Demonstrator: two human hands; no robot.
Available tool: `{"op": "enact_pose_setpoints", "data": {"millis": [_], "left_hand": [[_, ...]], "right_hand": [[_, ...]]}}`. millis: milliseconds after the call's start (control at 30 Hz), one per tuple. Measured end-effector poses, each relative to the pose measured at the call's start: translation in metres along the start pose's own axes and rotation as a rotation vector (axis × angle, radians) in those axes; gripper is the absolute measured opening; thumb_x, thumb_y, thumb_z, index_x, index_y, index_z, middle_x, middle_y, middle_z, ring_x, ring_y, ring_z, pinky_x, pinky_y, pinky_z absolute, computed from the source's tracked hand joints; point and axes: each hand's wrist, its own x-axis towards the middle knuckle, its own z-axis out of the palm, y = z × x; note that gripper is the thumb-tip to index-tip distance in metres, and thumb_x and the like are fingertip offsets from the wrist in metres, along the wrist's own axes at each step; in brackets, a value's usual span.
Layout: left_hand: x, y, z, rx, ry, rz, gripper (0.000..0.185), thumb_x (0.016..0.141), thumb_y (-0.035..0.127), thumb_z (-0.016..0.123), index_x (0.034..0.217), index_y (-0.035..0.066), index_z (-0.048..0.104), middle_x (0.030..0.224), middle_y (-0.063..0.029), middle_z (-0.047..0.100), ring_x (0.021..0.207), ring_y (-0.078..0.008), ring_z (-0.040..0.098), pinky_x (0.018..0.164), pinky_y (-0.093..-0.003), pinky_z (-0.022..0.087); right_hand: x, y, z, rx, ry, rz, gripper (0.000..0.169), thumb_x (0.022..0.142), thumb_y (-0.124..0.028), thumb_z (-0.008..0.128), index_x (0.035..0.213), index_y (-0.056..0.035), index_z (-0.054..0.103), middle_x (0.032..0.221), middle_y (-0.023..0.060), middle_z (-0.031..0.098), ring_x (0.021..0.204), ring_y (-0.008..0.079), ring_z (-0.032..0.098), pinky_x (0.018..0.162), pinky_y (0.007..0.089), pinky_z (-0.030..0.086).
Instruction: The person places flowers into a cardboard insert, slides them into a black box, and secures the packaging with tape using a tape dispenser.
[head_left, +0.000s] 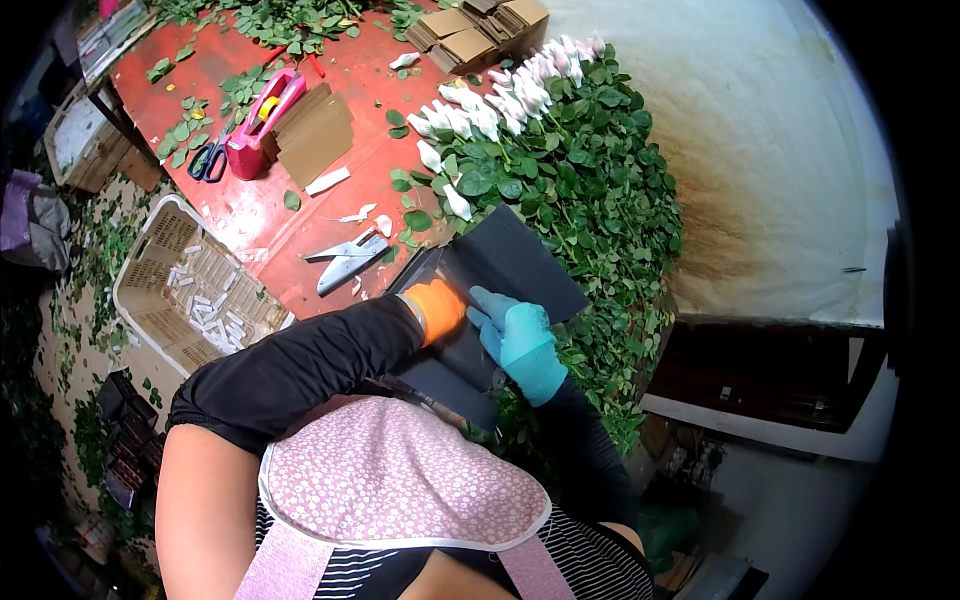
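Observation:
Dark corrugated wrapping sheets lie at the near edge of the red table, in front of my body. My left hand, in an orange glove, is on the dark sheets; its fingers are mostly hidden, so its grip cannot be made out. In a blue-green glove, my right hand rests on the sheets just to the right, fingers extended and close together. Rose stems with green leaves are heaped beside and beyond the sheets, their heads in white sleeves. A metal plier stapler lies left of the sheets.
On the red table are a pink tape dispenser, scissors, cut cardboard pieces, more stacked cardboard and loose leaves. A plastic crate with white pieces stands at the left. A pale sheet hangs or lies at the right.

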Motion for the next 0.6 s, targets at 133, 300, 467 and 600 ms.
{"op": "enact_pose_setpoints", "data": {"millis": [133,300,467,600], "left_hand": [[-0.005,0.005,-0.019,0.006,-0.113,0.010,0.028,0.075,0.016,0.073,0.101,0.005,0.073,0.100,-0.0164,0.072,0.099,-0.0353,0.069,0.083,-0.0449,0.055],[-0.015,-0.021,-0.006,-0.185,0.109,0.154,0.034,0.072,0.020,0.077,0.102,0.006,0.067,0.098,-0.0165,0.069,0.096,-0.0401,0.065,0.083,-0.0461,0.052],[-0.030,-0.028,0.016,-0.617,0.675,0.085,0.036,0.074,-0.005,0.062,0.109,0.004,0.065,0.110,-0.0179,0.061,0.091,-0.0382,0.062,0.082,-0.0394,0.051],[-0.026,-0.027,0.040,-1.647,0.848,-0.309,0.047,0.083,-0.022,0.043,0.120,0.004,0.055,0.118,-0.0076,0.055,0.083,-0.0155,0.059,0.074,-0.0265,0.048]], "right_hand": [[-0.011,0.004,0.019,-0.100,0.000,-0.038,0.048,0.084,0.018,0.051,0.131,0.0079,0.056,0.124,0.0248,0.063,0.114,0.0320,0.065,0.098,0.0372,0.054],[-0.019,0.035,0.059,0.272,0.090,0.044,0.046,0.086,0.011,0.056,0.131,0.0027,0.058,0.125,0.0227,0.064,0.116,0.0350,0.064,0.099,0.0366,0.052],[-0.021,0.010,0.049,-0.040,0.082,0.004,0.046,0.087,0.002,0.063,0.133,-0.0021,0.057,0.123,0.0217,0.065,0.115,0.0361,0.063,0.098,0.0370,0.052],[-0.020,0.014,0.061,-0.112,0.093,-0.091,0.039,0.093,-0.016,0.061,0.130,-0.0026,0.057,0.122,0.0210,0.065,0.110,0.0369,0.065,0.094,0.0412,0.053]]}}
